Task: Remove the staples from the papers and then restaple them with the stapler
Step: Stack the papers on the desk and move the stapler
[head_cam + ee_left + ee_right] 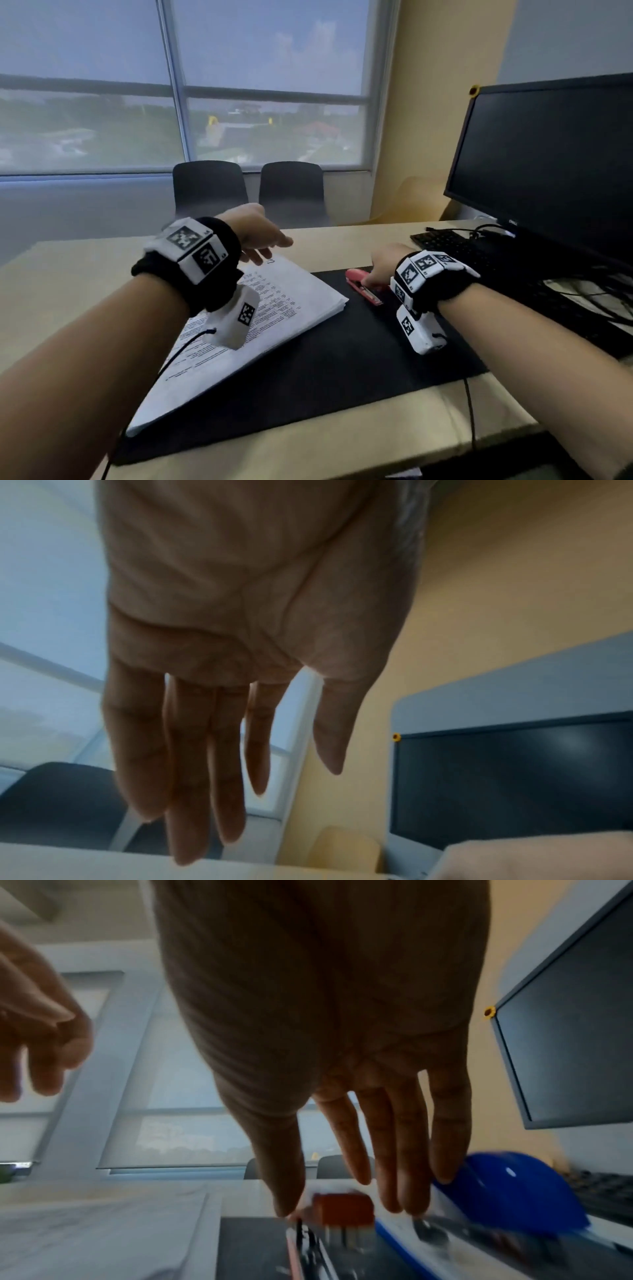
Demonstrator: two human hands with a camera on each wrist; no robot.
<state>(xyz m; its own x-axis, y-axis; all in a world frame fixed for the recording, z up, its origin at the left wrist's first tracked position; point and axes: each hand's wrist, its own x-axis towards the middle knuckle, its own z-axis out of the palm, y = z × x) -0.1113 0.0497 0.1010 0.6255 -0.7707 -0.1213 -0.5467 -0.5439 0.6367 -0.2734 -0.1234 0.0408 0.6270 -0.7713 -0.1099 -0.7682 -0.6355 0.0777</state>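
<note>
A thick stack of printed papers (284, 305) lies at an angle, partly on the black desk mat (342, 363). My left hand (274, 250) hovers over the stack's far corner, its straight fingers (192, 777) holding nothing. A red stapler (363, 287) lies on the mat to the right of the papers. My right hand (371, 278) is lowered over its rear end. In the right wrist view the thumb (284, 1177) comes down on the left of the red stapler (342, 1208) and the straight fingers (411, 1150) on its right. Motion blur hides any contact.
A dark monitor (548, 164) and black keyboard (455, 243) with cables stand at the right. A blue rounded object (514, 1191) sits just right of the stapler. Two dark chairs (246, 188) stand beyond the desk's far edge (342, 228), below the window.
</note>
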